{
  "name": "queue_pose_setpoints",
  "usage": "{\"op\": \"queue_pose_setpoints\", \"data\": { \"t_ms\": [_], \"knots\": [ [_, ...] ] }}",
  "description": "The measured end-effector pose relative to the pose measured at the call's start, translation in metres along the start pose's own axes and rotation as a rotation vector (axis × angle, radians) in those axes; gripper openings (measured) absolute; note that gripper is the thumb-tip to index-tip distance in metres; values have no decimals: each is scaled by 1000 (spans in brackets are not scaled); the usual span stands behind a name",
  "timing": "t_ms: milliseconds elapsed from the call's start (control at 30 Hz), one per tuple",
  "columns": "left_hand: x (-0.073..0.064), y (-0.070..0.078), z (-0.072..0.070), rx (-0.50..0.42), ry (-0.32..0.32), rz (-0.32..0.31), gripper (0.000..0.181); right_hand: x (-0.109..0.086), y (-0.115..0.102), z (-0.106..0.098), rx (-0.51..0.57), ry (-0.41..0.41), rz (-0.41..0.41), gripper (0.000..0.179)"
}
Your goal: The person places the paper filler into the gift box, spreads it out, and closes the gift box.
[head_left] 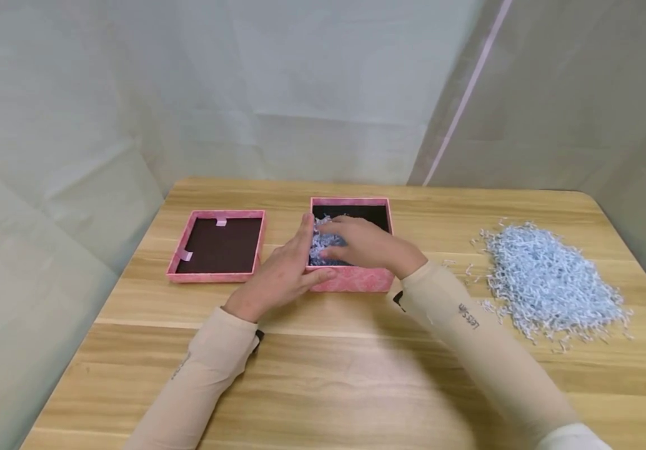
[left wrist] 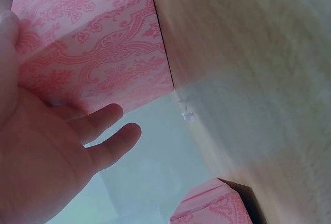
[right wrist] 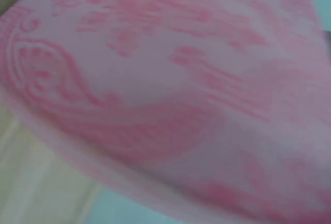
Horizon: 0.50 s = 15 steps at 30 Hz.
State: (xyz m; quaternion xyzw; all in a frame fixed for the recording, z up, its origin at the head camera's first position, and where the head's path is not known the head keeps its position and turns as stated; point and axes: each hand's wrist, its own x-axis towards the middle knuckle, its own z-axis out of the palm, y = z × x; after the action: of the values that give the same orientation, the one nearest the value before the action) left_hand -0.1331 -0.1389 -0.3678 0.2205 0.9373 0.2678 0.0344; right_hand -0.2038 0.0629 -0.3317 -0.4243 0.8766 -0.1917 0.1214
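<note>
An uncovered pink patterned box (head_left: 351, 279) with a dark inside holds pale blue shredded paper (head_left: 325, 249) toward its left side. My left hand (head_left: 280, 273) rests against the box's left wall, thumb along the front; its fingers look extended in the left wrist view, beside the patterned wall (left wrist: 98, 53). Inside the box opening, my right hand (head_left: 370, 244) is over the shredded paper, fingers and thumb spread apart and touching it. What lies under that palm is hidden. The right wrist view shows only the blurred pink box wall (right wrist: 155, 79).
Left of the box lies a pink lid (head_left: 210, 277), dark inside up, with two small light tabs. A large heap of pale blue shredded paper (head_left: 550, 281) covers the right part of the wooden table (head_left: 323, 375). Stray shreds (head_left: 469, 270) lie between heap and box.
</note>
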Motion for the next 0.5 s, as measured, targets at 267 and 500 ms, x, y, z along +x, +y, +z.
{"op": "queue_pose_setpoints", "data": {
  "t_ms": [267, 500],
  "knots": [
    [1, -1, 1, 7, 7, 11, 103, 7, 8, 6, -116, -183, 177, 29],
    [1, -2, 1, 10, 11, 1, 104, 11, 12, 9, -105, -151, 135, 33]
  ]
}}
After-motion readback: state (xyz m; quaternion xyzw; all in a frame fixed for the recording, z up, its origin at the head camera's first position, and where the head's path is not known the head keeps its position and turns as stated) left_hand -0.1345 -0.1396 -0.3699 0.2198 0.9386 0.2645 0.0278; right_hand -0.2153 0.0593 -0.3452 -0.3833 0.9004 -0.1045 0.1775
